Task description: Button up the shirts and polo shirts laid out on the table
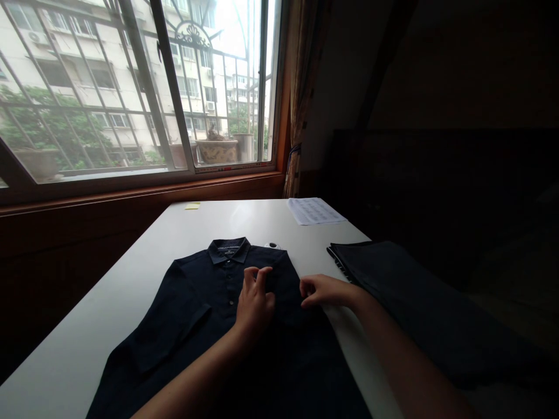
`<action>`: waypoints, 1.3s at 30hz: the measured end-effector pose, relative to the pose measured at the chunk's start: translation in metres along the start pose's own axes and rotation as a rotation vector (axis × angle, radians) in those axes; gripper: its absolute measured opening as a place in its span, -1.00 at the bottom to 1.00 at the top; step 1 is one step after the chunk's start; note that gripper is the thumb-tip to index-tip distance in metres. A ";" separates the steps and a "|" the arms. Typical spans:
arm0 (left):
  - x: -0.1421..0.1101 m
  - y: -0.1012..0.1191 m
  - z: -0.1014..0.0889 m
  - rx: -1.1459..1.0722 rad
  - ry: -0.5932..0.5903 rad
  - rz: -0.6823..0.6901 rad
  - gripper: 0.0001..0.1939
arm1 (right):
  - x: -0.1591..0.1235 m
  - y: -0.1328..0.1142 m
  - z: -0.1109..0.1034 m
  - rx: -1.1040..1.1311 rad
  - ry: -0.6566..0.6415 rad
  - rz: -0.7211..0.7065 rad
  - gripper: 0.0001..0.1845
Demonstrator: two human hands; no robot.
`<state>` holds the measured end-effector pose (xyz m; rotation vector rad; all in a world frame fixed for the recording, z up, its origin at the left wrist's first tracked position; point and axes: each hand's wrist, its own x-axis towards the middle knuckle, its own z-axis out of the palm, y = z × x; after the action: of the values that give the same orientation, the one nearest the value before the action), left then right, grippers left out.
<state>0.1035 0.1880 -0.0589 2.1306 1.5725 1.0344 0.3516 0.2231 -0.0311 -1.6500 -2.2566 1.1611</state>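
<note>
Head view: probably straightening dark-navy, collared cloth shirt [218,317] with left hand [256,297] and right hand [322,289] apart, grip unclear; should smooth evenly next.

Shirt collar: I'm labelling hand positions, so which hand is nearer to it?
Left. The left hand is over the shirt, below and right of the collar; the right hand is farther, by the shirt's right-hand edge.

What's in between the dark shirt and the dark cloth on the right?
In the head view, a strip of white tabletop, with the right forearm and right hand stretched over part of it.
</note>
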 end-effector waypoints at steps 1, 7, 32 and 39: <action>0.000 0.000 -0.001 0.034 0.018 0.025 -0.35 | -0.001 0.001 -0.001 -0.002 -0.017 0.010 -0.64; -0.001 0.001 -0.005 0.220 -0.002 0.279 -0.45 | -0.009 -0.001 -0.005 -0.016 -0.107 0.071 -0.55; -0.011 -0.006 0.010 0.411 -0.342 0.312 -0.38 | -0.011 0.010 -0.010 -0.061 -0.069 0.233 -0.67; -0.012 -0.007 0.012 0.409 -0.340 0.313 -0.37 | -0.012 0.008 -0.009 -0.038 -0.078 0.247 -0.66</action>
<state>0.1052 0.1816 -0.0766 2.7165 1.4029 0.4058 0.3667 0.2189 -0.0256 -1.9774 -2.1783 1.2612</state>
